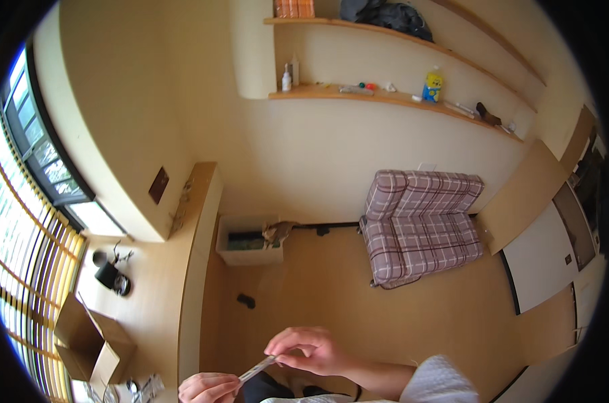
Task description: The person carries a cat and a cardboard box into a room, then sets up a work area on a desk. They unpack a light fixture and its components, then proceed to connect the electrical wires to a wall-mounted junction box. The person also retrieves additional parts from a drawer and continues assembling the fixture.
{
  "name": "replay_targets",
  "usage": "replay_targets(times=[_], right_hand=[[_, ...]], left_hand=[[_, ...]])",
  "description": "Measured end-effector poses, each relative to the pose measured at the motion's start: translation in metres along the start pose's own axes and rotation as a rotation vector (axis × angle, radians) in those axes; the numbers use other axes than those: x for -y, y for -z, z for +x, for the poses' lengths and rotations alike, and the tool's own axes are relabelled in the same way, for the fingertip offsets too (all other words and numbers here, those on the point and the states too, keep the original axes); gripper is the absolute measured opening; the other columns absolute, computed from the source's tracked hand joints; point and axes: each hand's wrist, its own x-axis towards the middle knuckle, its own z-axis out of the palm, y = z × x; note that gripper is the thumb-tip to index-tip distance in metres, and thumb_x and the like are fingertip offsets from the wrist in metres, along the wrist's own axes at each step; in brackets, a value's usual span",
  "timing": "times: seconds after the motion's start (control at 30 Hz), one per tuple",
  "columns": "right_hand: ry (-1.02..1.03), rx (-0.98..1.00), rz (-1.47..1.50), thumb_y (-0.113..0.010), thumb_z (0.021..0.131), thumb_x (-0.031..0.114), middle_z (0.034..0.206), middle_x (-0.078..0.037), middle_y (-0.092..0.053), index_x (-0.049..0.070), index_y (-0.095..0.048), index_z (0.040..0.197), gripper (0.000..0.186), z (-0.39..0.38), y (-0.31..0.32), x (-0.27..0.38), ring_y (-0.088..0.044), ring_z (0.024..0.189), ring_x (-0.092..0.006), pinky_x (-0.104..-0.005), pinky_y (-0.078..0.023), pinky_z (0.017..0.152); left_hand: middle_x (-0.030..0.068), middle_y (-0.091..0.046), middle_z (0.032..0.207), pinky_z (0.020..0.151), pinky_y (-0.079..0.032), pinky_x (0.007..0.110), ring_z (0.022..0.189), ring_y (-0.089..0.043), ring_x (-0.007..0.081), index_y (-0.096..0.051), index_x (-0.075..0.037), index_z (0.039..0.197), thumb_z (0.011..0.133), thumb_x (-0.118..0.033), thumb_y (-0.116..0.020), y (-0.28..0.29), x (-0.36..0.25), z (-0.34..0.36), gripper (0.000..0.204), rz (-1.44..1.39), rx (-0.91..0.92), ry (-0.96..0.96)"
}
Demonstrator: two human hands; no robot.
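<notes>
Whitish and slim, a flat strip [257,368] sits between both hands near the lower edge, in front of the person's body and, in this view, above dark clothing [267,388]. Left hand [209,387]: low, at the picture's bottom edge, fingers bent and pointing right, closed around the strip's lower end; its forearm is out of view. Right hand [311,349]: higher and further right, fingers curled and pointing left, thumb and fingertips pinching the strip's upper end. Right forearm [378,376] runs in from the lower right, bare up to a loose white sleeve [440,381]. Grip is narrow on both sides, hands well short of touching each other.

Strip: straight, thin, pale, tilted, rising from left hand to right. Some darker marking along its middle; too small to make out. Both ends partly covered by fingers. Exact kind and material: cannot tell.

Around: wooden surface [153,289] to the left, carrying an open cardboard box [117,330], flaps up, near the left hand's side. Ahead on the tan floor [304,295], a small dark item [246,301], a whitish bin [250,256] against the wall, and a plaid sofa [428,245] further right.
</notes>
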Motion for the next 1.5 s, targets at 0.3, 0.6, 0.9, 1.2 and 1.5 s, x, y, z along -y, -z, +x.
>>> replay_targets(times=[0.3,0.6,0.9,1.2,1.5], right_hand=[[0.128,-0.177,-0.058,-0.069,0.089,-0.012,0.113,-0.017,-0.071,-0.002,-0.070,0.104,0.018,0.064,0.090,-0.021,-0.071,0.101,-0.0214,-0.0319,-0.059,0.088],[0.245,-0.287,-0.563,-0.077,0.084,-0.007,0.103,-0.012,-0.076,0.002,-0.073,0.099,0.018,0.192,0.174,0.007,-0.074,0.090,-0.0204,-0.0294,-0.059,0.077],[0.333,-0.390,-0.682,-0.081,0.077,-0.007,0.096,-0.016,-0.077,0.000,-0.073,0.092,0.018,0.246,0.317,0.000,-0.076,0.082,-0.0207,-0.0298,-0.061,0.071],[0.332,-0.127,-0.619,-0.081,0.079,-0.001,0.110,-0.008,-0.067,0.006,-0.073,0.104,0.027,0.334,0.498,-0.034,-0.070,0.085,-0.0235,-0.0330,-0.058,0.070],[0.377,0.186,-0.747,-0.082,0.078,0.004,0.105,-0.006,-0.068,0.005,-0.073,0.102,0.026,0.415,0.629,0.018,-0.069,0.088,-0.0230,-0.0344,-0.059,0.073]], left_hand=[[0.0140,-0.074,0.082,0.073,-0.063,0.040,0.080,-0.075,0.0321,-0.068,0.001,0.082,0.076,0.015,-0.071,-0.074,0.099,0.100,0.016,-0.304,-0.104,-0.043],[0.0130,-0.077,0.084,0.076,-0.062,0.034,0.080,-0.077,0.0264,-0.076,-0.003,0.081,0.070,0.001,-0.083,-0.131,0.212,0.231,0.014,-0.440,-0.003,-0.004],[0.0030,-0.075,0.098,0.072,-0.060,0.030,0.083,-0.073,0.0192,-0.076,-0.007,0.103,0.076,-0.017,-0.085,-0.257,0.263,0.382,0.030,-0.232,0.233,-0.300],[-0.0037,-0.054,0.074,0.054,-0.051,0.024,0.062,-0.060,0.0099,-0.073,-0.009,0.118,0.080,-0.027,-0.079,-0.389,0.293,0.485,0.043,0.347,0.522,-0.325],[-0.0026,-0.053,0.071,0.050,-0.049,0.027,0.058,-0.059,0.0120,-0.074,-0.011,0.115,0.080,-0.021,-0.080,-0.447,0.313,0.547,0.037,0.256,0.510,-0.101]])
